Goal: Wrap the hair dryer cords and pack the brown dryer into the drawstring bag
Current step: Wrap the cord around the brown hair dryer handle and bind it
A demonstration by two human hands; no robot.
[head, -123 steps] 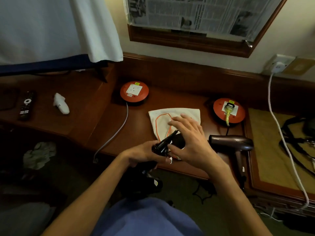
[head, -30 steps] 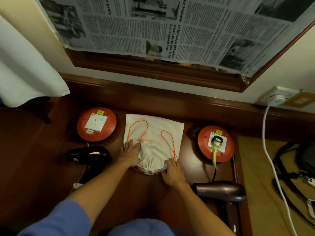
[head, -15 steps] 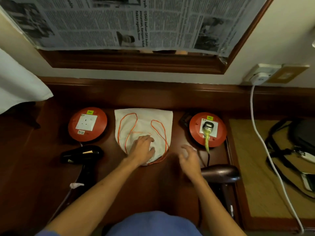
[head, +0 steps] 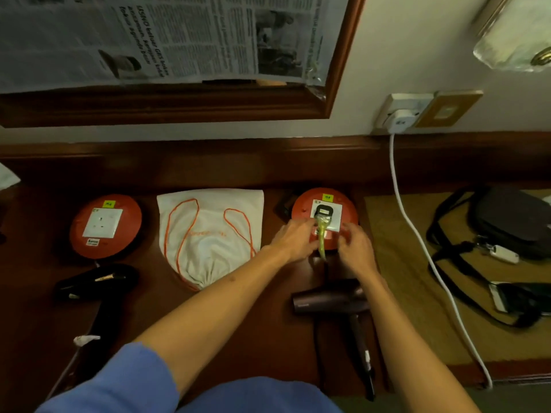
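Note:
The brown dryer lies on the wooden desk at lower right, with its handle pointing toward me. Its black plug sits in the right red socket disc, and a yellow-green wrapped cord runs down from it. My left hand rests on the disc's left side, fingertips at the cord. My right hand hovers on the other side with bent fingers, holding nothing. The white drawstring bag with orange cords lies flat in the middle. A black dryer lies at the left.
A second red socket disc sits left of the bag. A white cable runs from the wall socket across a woven mat. A black strapped bag and a dark trimmer lie at right.
My left hand left the drawstring bag and moved right to the right red disc. My right hand rose from beside the brown dryer to the plug's cord. The view shifted right.

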